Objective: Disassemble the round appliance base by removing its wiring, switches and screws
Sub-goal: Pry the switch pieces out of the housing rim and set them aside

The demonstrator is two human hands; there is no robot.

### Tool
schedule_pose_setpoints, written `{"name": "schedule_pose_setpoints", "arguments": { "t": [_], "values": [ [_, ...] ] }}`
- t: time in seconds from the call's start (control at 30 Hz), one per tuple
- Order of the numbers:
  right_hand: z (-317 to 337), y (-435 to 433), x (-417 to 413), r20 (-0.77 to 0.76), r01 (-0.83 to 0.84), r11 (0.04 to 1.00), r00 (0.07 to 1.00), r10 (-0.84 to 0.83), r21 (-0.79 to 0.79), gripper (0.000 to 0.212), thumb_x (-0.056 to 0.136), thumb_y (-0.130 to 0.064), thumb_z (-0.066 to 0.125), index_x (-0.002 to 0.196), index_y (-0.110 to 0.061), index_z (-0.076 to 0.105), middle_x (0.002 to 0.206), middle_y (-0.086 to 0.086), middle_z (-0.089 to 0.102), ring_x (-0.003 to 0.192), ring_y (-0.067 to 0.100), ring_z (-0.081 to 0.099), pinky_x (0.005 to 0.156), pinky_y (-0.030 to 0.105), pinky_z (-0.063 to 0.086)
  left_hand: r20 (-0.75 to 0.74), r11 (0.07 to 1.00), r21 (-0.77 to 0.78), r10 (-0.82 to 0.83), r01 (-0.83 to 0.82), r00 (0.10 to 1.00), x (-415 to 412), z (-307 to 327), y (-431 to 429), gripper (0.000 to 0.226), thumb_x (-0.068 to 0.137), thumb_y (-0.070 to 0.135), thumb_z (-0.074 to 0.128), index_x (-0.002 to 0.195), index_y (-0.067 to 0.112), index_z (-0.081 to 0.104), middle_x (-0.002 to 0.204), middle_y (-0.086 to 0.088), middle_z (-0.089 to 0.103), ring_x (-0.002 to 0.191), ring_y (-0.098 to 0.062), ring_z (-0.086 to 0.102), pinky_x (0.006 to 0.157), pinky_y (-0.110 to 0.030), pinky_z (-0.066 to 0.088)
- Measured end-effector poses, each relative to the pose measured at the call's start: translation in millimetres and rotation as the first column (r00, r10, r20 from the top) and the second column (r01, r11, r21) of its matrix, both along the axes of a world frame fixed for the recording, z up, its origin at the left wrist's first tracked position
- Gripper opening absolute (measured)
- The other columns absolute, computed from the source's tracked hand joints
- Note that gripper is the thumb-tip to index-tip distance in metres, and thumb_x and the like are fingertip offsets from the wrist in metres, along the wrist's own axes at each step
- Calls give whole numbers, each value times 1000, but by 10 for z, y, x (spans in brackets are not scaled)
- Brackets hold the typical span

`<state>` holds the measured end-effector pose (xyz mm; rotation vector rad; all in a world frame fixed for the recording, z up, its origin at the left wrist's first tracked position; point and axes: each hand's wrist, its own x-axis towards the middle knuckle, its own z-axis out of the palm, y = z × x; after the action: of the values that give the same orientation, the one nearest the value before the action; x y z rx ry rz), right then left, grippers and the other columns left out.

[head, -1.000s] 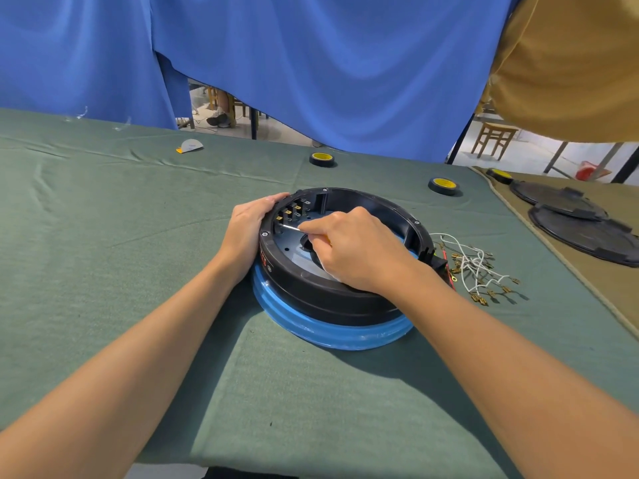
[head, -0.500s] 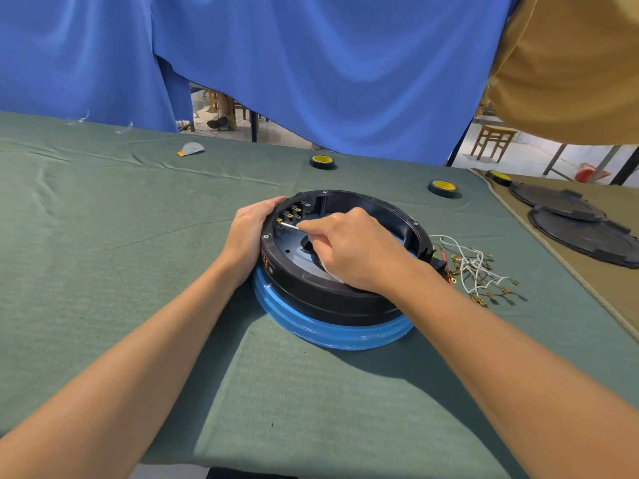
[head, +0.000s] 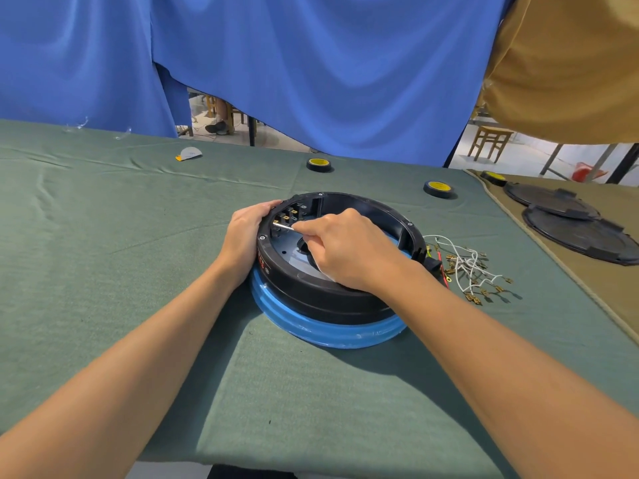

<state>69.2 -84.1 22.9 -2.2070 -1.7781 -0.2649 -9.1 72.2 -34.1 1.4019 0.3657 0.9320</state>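
With my left hand (head: 247, 233) clamping the left rim of the rigid base (head: 332, 292) mid-table, my right hand (head: 345, 250) fingers pinch a thin tool (head: 285, 227) at the fragile terminals (head: 288, 216).

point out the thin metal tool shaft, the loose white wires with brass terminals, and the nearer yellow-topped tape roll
thin silver metal tool shaft (head: 284, 226), head view, mid-shaft
loose white wires with brass terminals (head: 465, 267), head view, middle of bundle
black tape roll with yellow top (head: 438, 188), head view, top face
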Motion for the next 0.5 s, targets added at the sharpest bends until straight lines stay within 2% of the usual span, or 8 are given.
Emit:
{"name": "schedule_pose_setpoints", "arguments": {
  "t": [0.1,0.17,0.23,0.3,0.4,0.5],
  "values": [
    [22,-92,-31,63,85,996,994,-87,36,29,97,-26,39,112,-29,63,100,6,69,91,35,59,69,40,50,-29,1000,-4,-19,19,999,-27,-2,17,44,93,9,45,76,27,81,80,4,76,76,-6,70,65,-16,52],
    [4,-227,-60,101,170,960,975,-196,223,26,99,-29,38,106,-26,62,85,4,67,79,37,60,62,38,47,-37,1000,-16,-7,7,999,-28,-10,17,41,92,9,46,78,25,81,84,0,76,80,-9,71,68,-18,53],
    [-57,-390,-136,40,264,863,950,-311,430,28,100,-29,37,104,-21,64,74,4,65,67,38,60,57,40,50,-55,1000,-19,15,-16,998,-22,-23,13,39,91,10,47,79,24,81,86,-1,77,82,-11,71,70,-20,54],
    [-145,-491,-235,-65,349,748,922,-381,565,31,99,-28,38,97,-15,66,67,5,62,59,36,58,50,40,49,-68,999,-9,35,-36,997,-19,-19,-2,38,90,11,47,79,26,81,85,-1,77,81,-11,71,70,-21,54],
    [-230,-478,-234,-118,371,656,911,-396,658,31,100,-26,42,90,-12,68,64,4,61,52,29,56,43,35,45,-106,996,20,87,-85,991,-31,-5,-45,39,90,15,47,78,31,80,84,1,77,81,-11,71,74,-27,54],
    [-227,-440,-29,-124,377,598,899,-419,708,31,101,-25,43,90,-10,68,66,5,63,52,31,55,43,32,41,-178,979,82,198,-186,964,-88,-22,-89,33,87,26,46,85,26,79,90,-2,76,96,-24,69,89,-42,51]
  ]
}}
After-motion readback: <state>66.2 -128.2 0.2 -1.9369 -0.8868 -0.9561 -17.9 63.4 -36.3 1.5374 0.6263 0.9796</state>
